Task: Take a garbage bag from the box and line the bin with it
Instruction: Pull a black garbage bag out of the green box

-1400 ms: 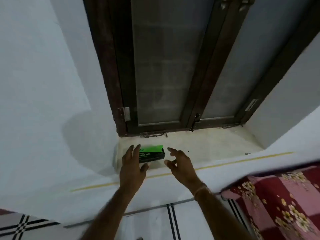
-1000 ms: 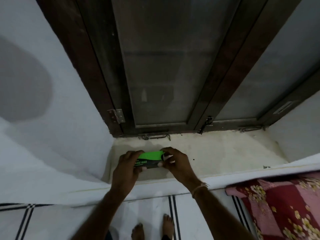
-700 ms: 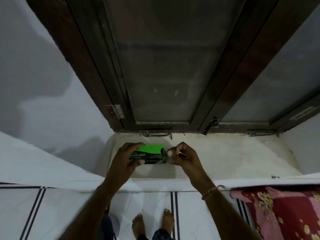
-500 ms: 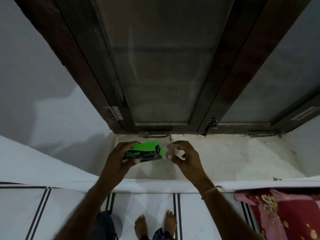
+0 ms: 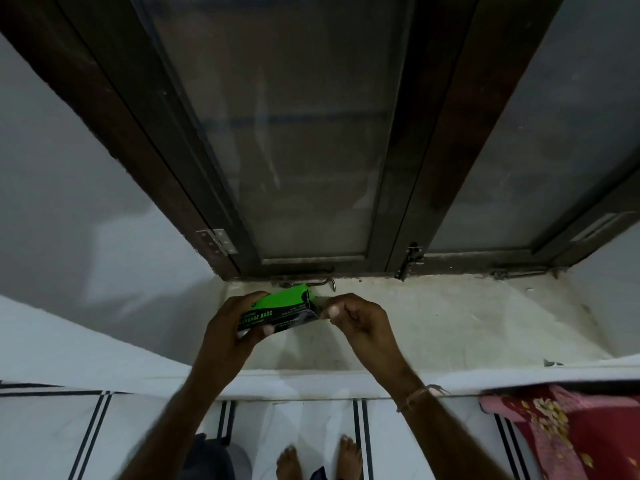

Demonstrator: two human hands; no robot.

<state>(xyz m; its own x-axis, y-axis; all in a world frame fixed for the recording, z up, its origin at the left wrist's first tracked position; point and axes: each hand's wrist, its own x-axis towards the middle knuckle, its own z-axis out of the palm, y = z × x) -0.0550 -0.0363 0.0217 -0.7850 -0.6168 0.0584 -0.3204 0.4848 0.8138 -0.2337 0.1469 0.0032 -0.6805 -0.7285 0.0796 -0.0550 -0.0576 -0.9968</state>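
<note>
A small green and black garbage bag box [image 5: 282,308] is held just above the left part of the pale stone window sill [image 5: 450,323]. My left hand [image 5: 235,327] grips the box's left end from the front. My right hand [image 5: 360,320] pinches the flap at the box's right end with thumb and fingers. No bag shows outside the box, and no bin is in view.
A dark wooden window frame [image 5: 426,168] with closed glass panes rises behind the sill, a metal latch hook [image 5: 325,283] lying at its base. White walls flank it. Below are white floor tiles with black lines, my bare feet [image 5: 318,459], and a red floral cloth [image 5: 568,431] at the right.
Both hands reached the box on the sill; the left took hold and lifted it slightly, tilting it. The right hand closed on its right end flap. The view tipped downward.
</note>
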